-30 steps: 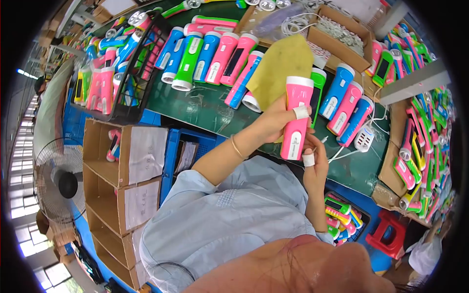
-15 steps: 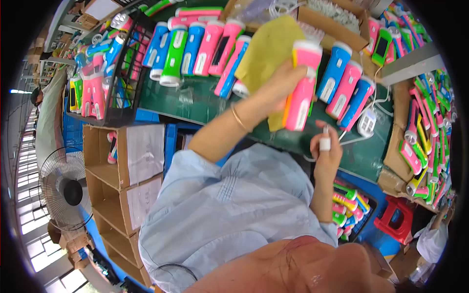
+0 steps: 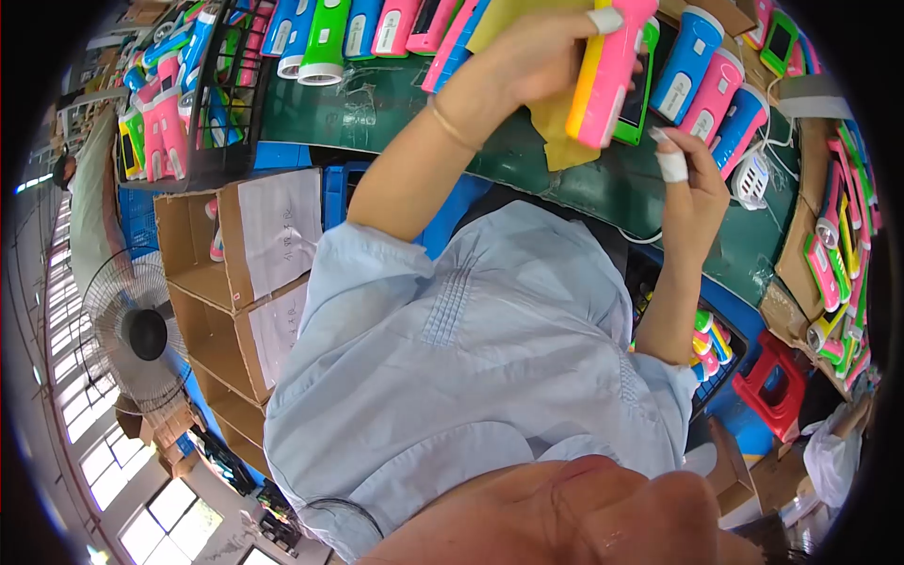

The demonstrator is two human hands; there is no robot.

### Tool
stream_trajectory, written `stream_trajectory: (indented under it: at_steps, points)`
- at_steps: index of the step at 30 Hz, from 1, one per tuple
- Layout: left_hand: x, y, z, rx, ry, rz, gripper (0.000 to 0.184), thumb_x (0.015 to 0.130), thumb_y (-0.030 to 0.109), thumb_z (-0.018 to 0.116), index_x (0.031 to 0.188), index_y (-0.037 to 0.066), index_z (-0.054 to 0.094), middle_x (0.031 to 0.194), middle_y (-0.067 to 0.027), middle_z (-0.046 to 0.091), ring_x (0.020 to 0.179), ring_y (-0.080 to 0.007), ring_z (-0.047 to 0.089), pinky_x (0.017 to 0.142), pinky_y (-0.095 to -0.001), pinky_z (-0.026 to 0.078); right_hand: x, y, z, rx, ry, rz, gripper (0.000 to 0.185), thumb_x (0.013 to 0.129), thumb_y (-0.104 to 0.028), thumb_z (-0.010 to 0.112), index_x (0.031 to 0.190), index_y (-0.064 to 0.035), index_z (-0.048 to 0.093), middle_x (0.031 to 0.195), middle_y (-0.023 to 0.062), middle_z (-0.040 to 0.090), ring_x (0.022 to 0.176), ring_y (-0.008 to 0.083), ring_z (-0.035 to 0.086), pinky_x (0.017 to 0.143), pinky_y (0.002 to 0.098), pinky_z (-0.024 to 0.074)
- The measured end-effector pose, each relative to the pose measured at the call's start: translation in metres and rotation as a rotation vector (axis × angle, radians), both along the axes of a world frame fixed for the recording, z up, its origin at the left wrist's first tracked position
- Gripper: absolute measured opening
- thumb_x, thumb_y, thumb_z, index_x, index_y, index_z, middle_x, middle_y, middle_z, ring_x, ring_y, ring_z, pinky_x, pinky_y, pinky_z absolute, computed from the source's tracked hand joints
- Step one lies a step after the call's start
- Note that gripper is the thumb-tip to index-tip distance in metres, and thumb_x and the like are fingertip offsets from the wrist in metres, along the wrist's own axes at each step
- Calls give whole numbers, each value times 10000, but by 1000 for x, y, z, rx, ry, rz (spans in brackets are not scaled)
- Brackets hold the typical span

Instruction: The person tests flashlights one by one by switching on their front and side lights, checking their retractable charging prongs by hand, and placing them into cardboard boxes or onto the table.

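Observation:
My left hand is closed around a pink flashlight with a yellow-orange side strip, holding it tilted above the green table. White tape wraps its thumb; the flashlight hides most of its fingers. Beneath and beside it lie a yellow cloth and a green flashlight with a dark panel. My right hand hovers near the table's front edge. Its taped thumb and bent forefinger come together at the tips; whatever may be between them is too small to make out. Close by are a blue flashlight and a pink-and-white flashlight.
A row of flashlights lines the table. A black wire basket holds more at left. A white charger block with cables lies at right. Cardboard shelves, a fan and a red stool surround me.
The view has tilted, so the table sits higher in the picture. My left hand still holds the pink flashlight. My right hand has moved rightward, towards the flashlights beside the charger.

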State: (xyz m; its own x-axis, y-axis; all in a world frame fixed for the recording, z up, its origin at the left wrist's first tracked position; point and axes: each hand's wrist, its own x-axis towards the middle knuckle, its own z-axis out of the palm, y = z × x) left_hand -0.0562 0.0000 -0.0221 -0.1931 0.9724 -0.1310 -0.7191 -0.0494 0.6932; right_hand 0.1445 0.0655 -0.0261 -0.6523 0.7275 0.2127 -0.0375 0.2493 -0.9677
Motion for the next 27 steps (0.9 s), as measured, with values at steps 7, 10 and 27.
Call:
stream_trajectory:
  at_steps: [7,10,27]
  points:
    - [54,-12,8,-106,363,262,357,887,319,546,1053,8,488,886,-80,555,756,-154,576,632,-313,517,-18,-4,24,1048,-197,101,148,698,-57,686,832,-23,633,738,86,567,706,235,559,618,323,444]
    - [54,-31,11,142,96,143,378,893,321,548,1108,24,458,921,-79,556,807,-189,581,701,-312,506,8,18,42,374,-25,784,202,706,-50,672,902,-35,625,754,83,549,724,245,552,637,325,446]
    - [87,-51,-2,453,1176,388,566,702,364,730,1103,22,523,1007,-139,578,844,-296,580,759,-347,475,20,-29,-33,326,12,259,507,670,-128,741,1112,14,537,916,146,614,853,244,625,742,328,484]
